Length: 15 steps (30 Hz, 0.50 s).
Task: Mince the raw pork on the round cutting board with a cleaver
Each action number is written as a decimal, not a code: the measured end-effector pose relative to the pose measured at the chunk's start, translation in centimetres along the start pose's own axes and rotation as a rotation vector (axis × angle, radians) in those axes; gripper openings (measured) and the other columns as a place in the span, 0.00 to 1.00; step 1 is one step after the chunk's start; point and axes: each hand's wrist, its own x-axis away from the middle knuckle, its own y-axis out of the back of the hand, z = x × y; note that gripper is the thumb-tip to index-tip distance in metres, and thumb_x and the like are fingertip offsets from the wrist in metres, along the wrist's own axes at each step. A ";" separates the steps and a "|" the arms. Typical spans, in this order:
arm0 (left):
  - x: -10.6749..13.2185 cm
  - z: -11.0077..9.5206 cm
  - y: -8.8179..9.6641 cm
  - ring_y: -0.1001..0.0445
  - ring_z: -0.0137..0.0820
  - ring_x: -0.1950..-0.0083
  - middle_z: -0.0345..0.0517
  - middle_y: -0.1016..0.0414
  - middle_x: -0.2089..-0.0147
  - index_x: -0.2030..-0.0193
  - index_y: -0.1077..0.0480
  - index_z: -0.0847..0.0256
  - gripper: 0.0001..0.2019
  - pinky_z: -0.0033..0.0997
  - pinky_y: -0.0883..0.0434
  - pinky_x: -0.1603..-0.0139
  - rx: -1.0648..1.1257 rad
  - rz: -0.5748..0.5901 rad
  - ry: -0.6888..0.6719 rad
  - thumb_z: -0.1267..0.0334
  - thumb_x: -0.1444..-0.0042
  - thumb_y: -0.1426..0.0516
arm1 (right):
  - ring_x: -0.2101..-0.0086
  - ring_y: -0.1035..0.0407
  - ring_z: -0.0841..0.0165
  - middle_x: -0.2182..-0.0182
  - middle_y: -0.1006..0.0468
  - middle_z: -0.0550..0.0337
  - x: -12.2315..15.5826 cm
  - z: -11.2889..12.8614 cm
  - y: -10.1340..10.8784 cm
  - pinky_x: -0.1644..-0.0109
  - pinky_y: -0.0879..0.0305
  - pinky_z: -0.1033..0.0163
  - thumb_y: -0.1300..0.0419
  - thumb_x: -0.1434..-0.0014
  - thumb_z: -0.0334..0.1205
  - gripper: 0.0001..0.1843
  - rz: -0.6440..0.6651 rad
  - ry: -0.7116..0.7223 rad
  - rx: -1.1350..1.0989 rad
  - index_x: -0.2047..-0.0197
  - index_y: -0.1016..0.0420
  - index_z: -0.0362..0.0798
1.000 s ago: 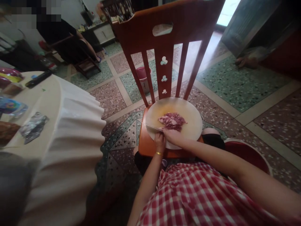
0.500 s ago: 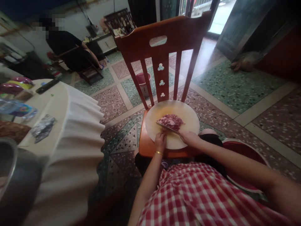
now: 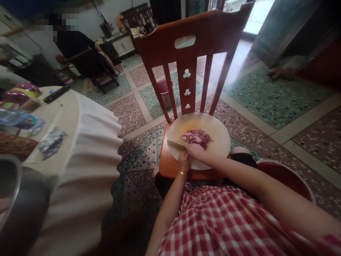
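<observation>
A round pale cutting board (image 3: 218, 131) rests on the seat of a wooden chair (image 3: 165, 161) facing me. Chopped raw meat (image 3: 195, 137) lies heaped in the middle of the board. My right hand (image 3: 195, 151) grips a knife, and the knife's blade (image 3: 174, 143) points left over the board's near-left edge, clear of the heap. Close below the handle, at the board's near edge, is my left hand (image 3: 183, 161), wearing a yellow band at the wrist. Its fingers are curled in; whatever they hold, if anything, is too small to make out.
To the left stands a table with a white cloth (image 3: 93, 142), bearing a metal pot (image 3: 32, 199), a crumpled silvery packet (image 3: 52, 142) and a black-handled object (image 3: 55, 94). A red bucket (image 3: 163, 87) is behind the chair; a red basin (image 3: 285, 181) is at my right. A seated person (image 3: 77, 46) is farther back.
My right hand and the knife have moved left, off the meat heap to the board's near-left edge, close against my left hand. The whole view has shifted slightly.
</observation>
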 end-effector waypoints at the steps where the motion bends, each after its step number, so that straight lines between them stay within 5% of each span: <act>1: 0.0 0.0 0.1 0.34 0.33 0.60 0.50 0.31 0.64 0.63 0.31 0.63 0.07 0.35 0.31 0.59 -0.012 0.005 0.005 0.68 0.48 0.48 | 0.63 0.32 0.62 0.63 0.28 0.45 0.0 0.0 0.0 0.60 0.39 0.63 0.58 0.38 0.28 0.14 -0.004 0.004 -0.002 0.54 0.36 0.39; 9: -0.1 -0.9 0.7 0.35 0.33 0.53 0.52 0.33 0.56 0.61 0.31 0.61 0.08 0.37 0.33 0.53 0.079 -0.031 0.086 0.68 0.46 0.49 | 0.66 0.31 0.62 0.66 0.27 0.50 8.4 -6.1 -0.3 0.65 0.38 0.63 0.55 0.37 0.35 0.11 0.069 -0.096 0.020 0.54 0.36 0.43; 15: 0.4 -0.7 0.7 0.35 0.33 0.55 0.52 0.32 0.60 0.60 0.33 0.65 0.09 0.37 0.33 0.54 0.077 -0.069 0.128 0.71 0.45 0.52 | 0.68 0.31 0.62 0.68 0.27 0.54 8.8 -4.8 -0.8 0.66 0.39 0.63 0.55 0.37 0.37 0.09 0.060 -0.062 0.021 0.56 0.36 0.46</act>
